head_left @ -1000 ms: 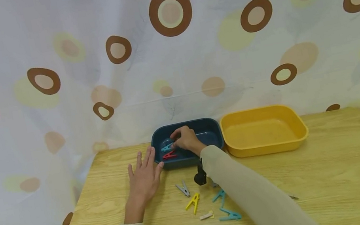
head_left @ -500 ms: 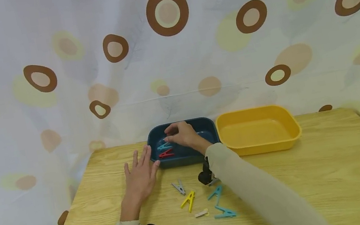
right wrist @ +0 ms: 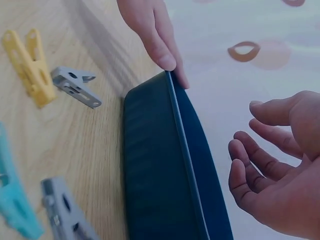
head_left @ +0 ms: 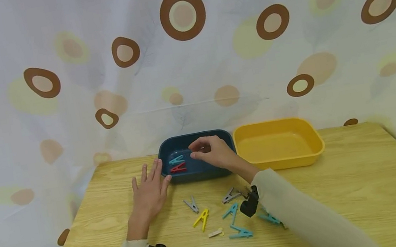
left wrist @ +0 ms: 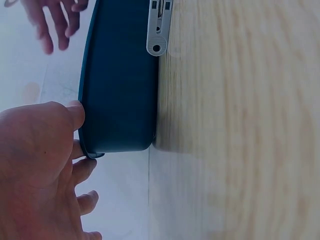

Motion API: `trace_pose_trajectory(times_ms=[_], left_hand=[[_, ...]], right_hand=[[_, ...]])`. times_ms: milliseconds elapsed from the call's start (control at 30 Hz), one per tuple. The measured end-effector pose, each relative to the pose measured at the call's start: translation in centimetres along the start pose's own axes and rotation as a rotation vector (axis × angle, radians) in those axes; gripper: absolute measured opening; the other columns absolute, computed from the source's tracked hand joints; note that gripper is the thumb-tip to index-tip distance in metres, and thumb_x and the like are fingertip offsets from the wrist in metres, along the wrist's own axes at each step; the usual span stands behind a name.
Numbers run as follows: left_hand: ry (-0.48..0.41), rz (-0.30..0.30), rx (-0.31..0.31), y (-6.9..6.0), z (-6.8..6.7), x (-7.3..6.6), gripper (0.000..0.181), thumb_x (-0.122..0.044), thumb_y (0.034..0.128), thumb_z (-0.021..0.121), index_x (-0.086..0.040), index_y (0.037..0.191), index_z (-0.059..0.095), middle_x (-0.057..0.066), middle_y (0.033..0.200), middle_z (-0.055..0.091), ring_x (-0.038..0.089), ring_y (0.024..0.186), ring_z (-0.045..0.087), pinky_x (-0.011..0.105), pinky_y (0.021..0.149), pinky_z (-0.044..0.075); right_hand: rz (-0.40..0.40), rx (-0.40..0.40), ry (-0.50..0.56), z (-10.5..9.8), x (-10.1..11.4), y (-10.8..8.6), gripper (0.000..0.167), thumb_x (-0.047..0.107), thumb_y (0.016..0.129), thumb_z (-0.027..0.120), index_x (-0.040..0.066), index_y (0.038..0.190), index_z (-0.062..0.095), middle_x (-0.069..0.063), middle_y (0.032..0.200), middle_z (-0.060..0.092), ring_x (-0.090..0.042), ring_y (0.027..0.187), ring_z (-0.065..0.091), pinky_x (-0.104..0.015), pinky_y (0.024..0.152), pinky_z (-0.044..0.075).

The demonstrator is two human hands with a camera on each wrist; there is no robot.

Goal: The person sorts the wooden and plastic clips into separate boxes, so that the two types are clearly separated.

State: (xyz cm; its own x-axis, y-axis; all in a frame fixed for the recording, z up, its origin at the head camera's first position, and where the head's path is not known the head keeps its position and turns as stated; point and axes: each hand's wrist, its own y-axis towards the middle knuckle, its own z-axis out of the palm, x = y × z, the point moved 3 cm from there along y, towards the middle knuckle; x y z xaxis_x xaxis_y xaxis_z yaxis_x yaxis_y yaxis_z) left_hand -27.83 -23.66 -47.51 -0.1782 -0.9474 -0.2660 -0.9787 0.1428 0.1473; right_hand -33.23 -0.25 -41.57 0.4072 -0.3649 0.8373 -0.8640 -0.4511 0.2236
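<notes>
The right hand [head_left: 217, 153] hangs over the dark blue tray [head_left: 195, 177], thumb well apart from the loosely bent fingers, and the right wrist view shows nothing held between them. The left hand [head_left: 150, 193] spreads its fingers at the tray's left end, fingertips and thumb touching the rim near the corner, apparently to steady it. Inside the tray, toward that end, lie a light blue clip [head_left: 176, 160] and, just in front of it, a red clip [head_left: 179, 168]. The step in hand seems to be filling this tray with clips, at the point between a release and a fresh pick. On the table in front are a yellow clip [head_left: 205, 215], two grey clips, three more light blue ones, the rightmost partly hidden by the right sleeve [head_left: 296, 207], and two small wooden pegs. The yellow tray [head_left: 282, 165] stands just beside the blue one, with no clip visible inside. The next move probably calls for the right hand to come back over the near wall, choose one clip and pinch it, while the left hand keeps the tray from sliding
</notes>
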Motion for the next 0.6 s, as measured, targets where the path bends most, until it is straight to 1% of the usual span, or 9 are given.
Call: trace_pose_trajectory(times_ms=[133, 300, 467, 600], left_hand=[[0.000, 0.001, -0.002, -0.1, 0.1, 0.0, 0.065, -0.044, 0.1113, 0.038, -0.010, 0.165, 0.022, 0.008, 0.170, 0.020, 0.040, 0.156, 0.012, 0.076, 0.115, 0.010], [0.001, -0.003, 0.005, -0.2, 0.0, 0.0, 0.065, -0.044, 0.1114, 0.038, -0.010, 0.165, 0.022, 0.007, 0.170, 0.020, 0.039, 0.156, 0.010, 0.076, 0.115, 0.009], [-0.004, 0.000, 0.011, -0.2, 0.0, 0.0, 0.066, -0.046, 0.1117, 0.035, -0.010, 0.165, 0.020, 0.007, 0.170, 0.018, 0.039, 0.156, 0.008, 0.076, 0.115, 0.008], [-0.007, 0.003, 0.005, -0.3, -0.1, -0.1, 0.066, -0.046, 0.1118, 0.033, -0.010, 0.165, 0.021, 0.008, 0.170, 0.019, 0.041, 0.156, 0.009, 0.076, 0.115, 0.008]], right_hand=[[-0.050, 0.001, 0.001, -0.8, 0.3, -1.9, 0.026, 0.016, 0.099, 0.071, 0.006, 0.122, 0.072, -0.011, 0.118, 0.072, -0.024, 0.103, 0.068, -0.041, 0.092, 0.056], [-0.084, 0.012, 0.017, -1.7, 0.9, -4.1, 0.026, 0.015, 0.099, 0.070, 0.004, 0.123, 0.071, -0.013, 0.118, 0.071, -0.025, 0.101, 0.067, -0.045, 0.089, 0.056], [-0.083, 0.015, 0.047, -2.4, 1.0, -6.1, 0.026, 0.015, 0.100, 0.068, 0.004, 0.124, 0.071, -0.010, 0.118, 0.071, -0.024, 0.103, 0.068, -0.047, 0.090, 0.055], [-0.056, 0.024, 0.080, -2.8, 0.8, -7.8, 0.027, 0.018, 0.102, 0.066, 0.006, 0.126, 0.070, -0.008, 0.121, 0.071, -0.023, 0.104, 0.068, -0.041, 0.088, 0.056]])
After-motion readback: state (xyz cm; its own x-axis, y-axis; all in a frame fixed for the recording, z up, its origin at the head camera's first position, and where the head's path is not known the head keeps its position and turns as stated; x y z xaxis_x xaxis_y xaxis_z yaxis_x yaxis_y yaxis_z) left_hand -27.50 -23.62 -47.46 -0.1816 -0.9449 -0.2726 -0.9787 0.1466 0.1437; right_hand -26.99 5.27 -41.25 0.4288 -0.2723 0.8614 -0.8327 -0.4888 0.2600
